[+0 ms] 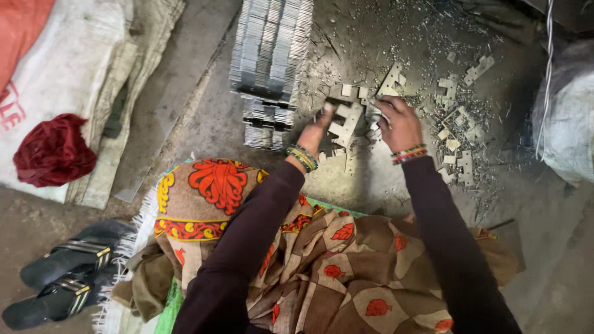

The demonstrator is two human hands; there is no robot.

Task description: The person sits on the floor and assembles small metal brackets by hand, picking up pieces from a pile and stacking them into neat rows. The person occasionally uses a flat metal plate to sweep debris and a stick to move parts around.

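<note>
My left hand (317, 128) grips a flat notched metal plate (346, 124), holding it upright over the floor. My right hand (399, 124) rests palm-down on a small heap of similar metal pieces (371, 99) just to the right of that plate; whether it holds one I cannot tell. Both wrists carry coloured bangles and dark sleeves. A neat stack of the same plates (270, 55), set on edge in rows, stands right beyond my left hand.
Loose notched plates and metal scraps (458, 124) litter the floor at the right. A red cloth (54, 150) lies on white sacks (68, 62) at left, black sandals (65, 272) at lower left. A patterned brown garment (334, 260) covers my lap. A grey sack (566, 117) sits at right.
</note>
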